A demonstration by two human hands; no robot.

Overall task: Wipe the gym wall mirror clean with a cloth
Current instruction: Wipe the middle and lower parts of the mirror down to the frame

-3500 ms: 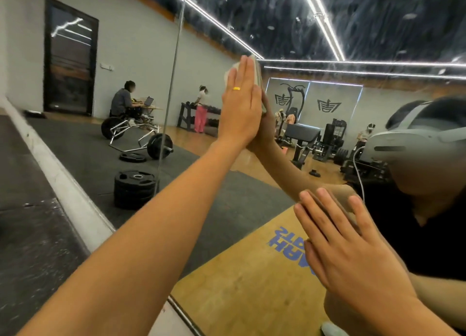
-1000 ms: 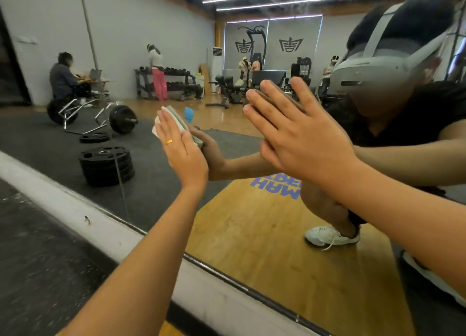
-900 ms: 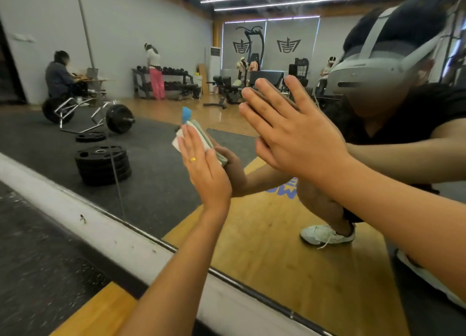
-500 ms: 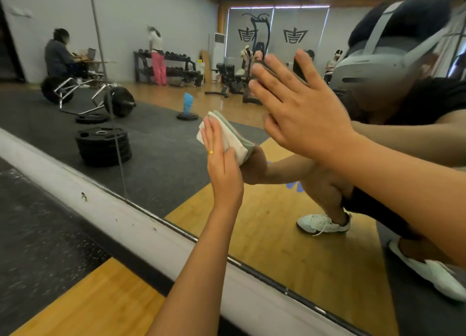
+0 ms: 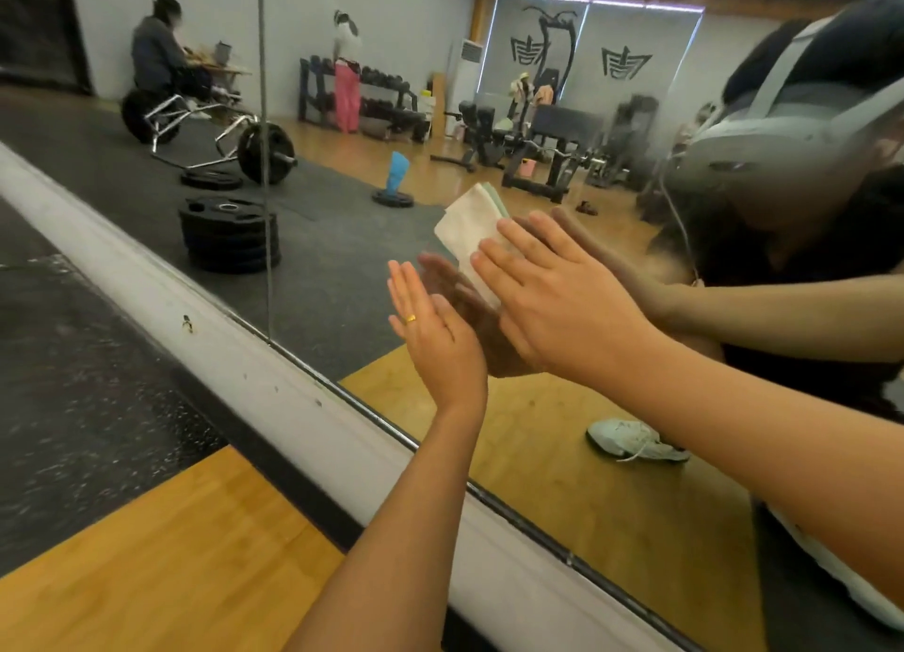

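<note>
The wall mirror (image 5: pixel 337 270) fills the upper right of the head view, its glass hazy near my reflected head. A folded white cloth (image 5: pixel 467 228) with a pale green edge lies flat on the glass. My right hand (image 5: pixel 553 304) presses it there with straight fingers laid over its lower right part. Just left of and below the cloth, my left hand (image 5: pixel 433 333), wearing a gold ring, stands flat and upright against or very near the glass, holding nothing. Both hands' reflections show dark behind them.
A white ledge (image 5: pixel 235 358) runs diagonally under the mirror's lower edge. Below it lie dark rubber matting (image 5: pixel 73 382) and wooden floor (image 5: pixel 171 568). A vertical seam (image 5: pixel 266 201) divides the mirror panels. Reflected are weight plates, a barbell, benches and several people.
The cloth has passed from under my left hand to under my right hand. My left hand has come off it and now stands bare beside it. The view has tilted further down.
</note>
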